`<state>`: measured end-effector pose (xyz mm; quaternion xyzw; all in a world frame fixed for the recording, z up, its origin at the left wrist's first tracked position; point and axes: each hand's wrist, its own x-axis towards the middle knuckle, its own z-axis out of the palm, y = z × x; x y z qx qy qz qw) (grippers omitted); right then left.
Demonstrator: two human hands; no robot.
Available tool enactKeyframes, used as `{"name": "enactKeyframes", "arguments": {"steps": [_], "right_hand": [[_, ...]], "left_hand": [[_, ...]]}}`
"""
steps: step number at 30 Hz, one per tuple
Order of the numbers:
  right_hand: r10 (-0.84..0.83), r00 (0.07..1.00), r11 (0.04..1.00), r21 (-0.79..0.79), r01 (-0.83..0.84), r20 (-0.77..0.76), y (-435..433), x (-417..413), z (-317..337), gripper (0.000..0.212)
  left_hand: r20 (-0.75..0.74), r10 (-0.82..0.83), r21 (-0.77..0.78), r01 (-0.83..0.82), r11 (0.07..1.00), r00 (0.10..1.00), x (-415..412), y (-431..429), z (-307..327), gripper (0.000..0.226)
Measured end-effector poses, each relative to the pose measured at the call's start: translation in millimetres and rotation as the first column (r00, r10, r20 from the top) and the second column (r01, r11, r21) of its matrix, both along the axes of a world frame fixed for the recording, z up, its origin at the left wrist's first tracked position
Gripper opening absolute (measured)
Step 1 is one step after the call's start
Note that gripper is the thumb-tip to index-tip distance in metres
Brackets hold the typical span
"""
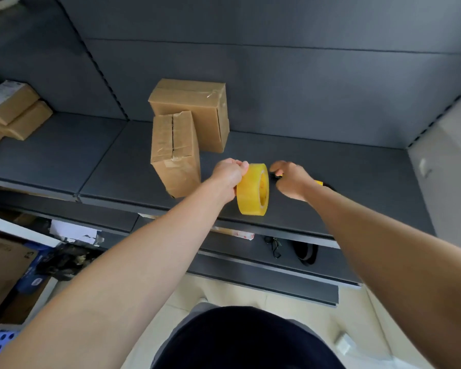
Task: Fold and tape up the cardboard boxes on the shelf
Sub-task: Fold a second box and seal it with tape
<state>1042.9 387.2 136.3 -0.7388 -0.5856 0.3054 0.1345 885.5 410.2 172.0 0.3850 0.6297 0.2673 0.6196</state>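
Grey shelf (343,166), two cardboard boxes (175,155) centre-left. My L hand (228,174) curls its fingers round the tape roll (250,190) beside them; R hand (293,181) blurred, fingers unclear. I'd free the tape end first, pull taut.
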Motion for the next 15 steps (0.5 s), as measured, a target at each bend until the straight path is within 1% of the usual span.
{"name": "enactKeyframes", "arguments": {"steps": [1, 2, 4, 6, 7, 8, 10, 12, 14, 15], "right_hand": [[-0.025, 0.995, 0.999, -0.025, 0.022, -0.099, -1, 1, 4, 0.044], [-0.047, 0.987, 0.998, -0.05, 0.039, -0.156, -2, 2, 6, 0.045], [-0.087, 0.978, 0.995, -0.069, 0.075, -0.191, -5, 5, 9, 0.049], [-0.109, 0.979, 0.994, -0.044, 0.103, -0.171, -8, 10, 10, 0.049], [-0.115, 0.981, 0.993, -0.029, 0.112, -0.153, -10, 13, 10, 0.046], [-0.123, 0.984, 0.992, -0.017, 0.122, -0.132, -13, 16, 9, 0.04], [-0.149, 0.986, 0.989, 0.002, 0.15, -0.073, -19, 21, 8, 0.024], [-0.18, 0.983, 0.983, 0.012, 0.181, -0.013, -25, 26, 8, 0.019], [-0.214, 0.976, 0.977, -0.002, 0.214, 0.032, -31, 31, 9, 0.021], [-0.227, 0.972, 0.973, -0.015, 0.228, 0.053, -33, 33, 11, 0.021]], "left_hand": [[0.001, 0.007, 0.001, -0.007, 1.0, 1.0, 4, 1, 2, 0.017], [0.005, 0.006, 0.0, -0.006, 1.0, 1.0, 7, 2, 3, 0.016], [0.023, -0.026, -0.004, 0.027, 1.0, 0.999, 12, 3, 7, 0.011], [0.059, -0.088, -0.008, 0.089, 0.996, 0.994, 19, 1, 8, 0.011], [0.072, -0.125, -0.011, 0.126, 0.992, 0.99, 22, 0, 9, 0.012], [0.084, -0.156, -0.018, 0.158, 0.987, 0.984, 25, -2, 11, 0.012], [0.108, -0.192, -0.031, 0.197, 0.98, 0.975, 32, -7, 13, 0.003], [0.124, -0.199, -0.05, 0.207, 0.977, 0.972, 37, -11, 12, 0.016], [0.144, -0.21, -0.088, 0.224, 0.971, 0.967, 40, -15, 10, 0.031], [0.148, -0.215, -0.107, 0.232, 0.967, 0.965, 41, -17, 9, 0.035]]}}
